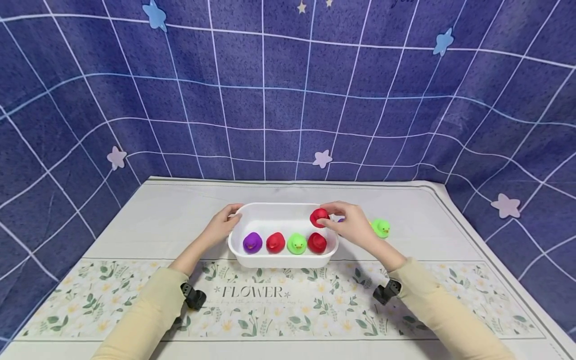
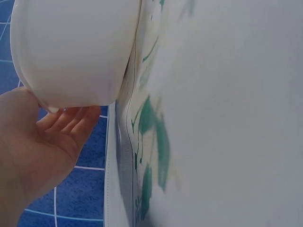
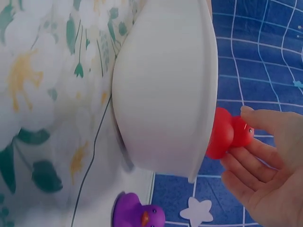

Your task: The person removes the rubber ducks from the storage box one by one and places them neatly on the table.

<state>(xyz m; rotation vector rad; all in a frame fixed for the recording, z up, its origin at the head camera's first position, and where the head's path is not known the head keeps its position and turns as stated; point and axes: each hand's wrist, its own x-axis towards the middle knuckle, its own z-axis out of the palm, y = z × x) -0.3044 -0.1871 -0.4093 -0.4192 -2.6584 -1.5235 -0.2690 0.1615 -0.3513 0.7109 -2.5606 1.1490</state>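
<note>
Blue grid cloth (image 1: 288, 105) behind, pale surface (image 1: 189, 200) with a flower print in front. We have the right hand (image 1: 351, 221) clamped on a red duck (image 1: 318, 216), thumb one side, fingers the other, over the far right corner of the white tub (image 1: 283, 261). Whether duck and tub touch, we can't tell. Left hand (image 1: 222, 225) is closed round the tub's other end, thumb and fingers at the rim.

Between the hands, nearer us, a row inside the tub: purple duck (image 1: 253, 243), bright red duck (image 1: 275, 243), green duck (image 1: 297, 244), darker red duck (image 1: 317, 244). Beyond the right hand on the surface, a loose green duck (image 1: 381, 228); just by that hand, a loose purple duck (image 3: 125, 210), mostly hidden in the head view.

Handling: we'd guess the red duck is light, hollow, a bit squashy, smooth but not very slippery, hard to break. Best hold is the fat body, thumb opposite fingers; the small head gives less to grip. Tub looks light and stiff, so it could slide if knocked; we'd steady it by the rim at the left hand's end.
</note>
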